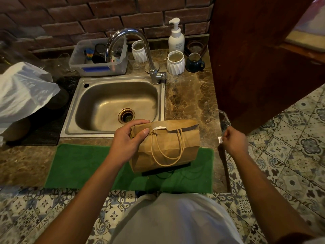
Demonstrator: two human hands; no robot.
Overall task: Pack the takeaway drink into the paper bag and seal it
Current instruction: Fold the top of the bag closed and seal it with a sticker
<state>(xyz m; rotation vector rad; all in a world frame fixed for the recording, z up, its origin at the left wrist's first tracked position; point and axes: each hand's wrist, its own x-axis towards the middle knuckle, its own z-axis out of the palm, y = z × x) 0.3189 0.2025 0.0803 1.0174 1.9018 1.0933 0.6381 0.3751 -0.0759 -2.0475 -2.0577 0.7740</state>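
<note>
Two hands: left hand [129,138] gripping paper bag [165,147], right hand [233,140] pinching white strip [220,139].

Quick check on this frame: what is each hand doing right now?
Left hand: grips the folded top of the paper bag.
Right hand: pinches a small white strip, held off to the side of the bag.

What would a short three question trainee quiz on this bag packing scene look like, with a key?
1. True or false: the paper bag stands in the sink.
2. Which hand grips the bag's folded top? A left hand B right hand
3. Fill in: the bag rests on a green ____.

Key: 1 false; 2 A; 3 mat. The right hand pinches a small white strip, off to the bag's right.
</note>
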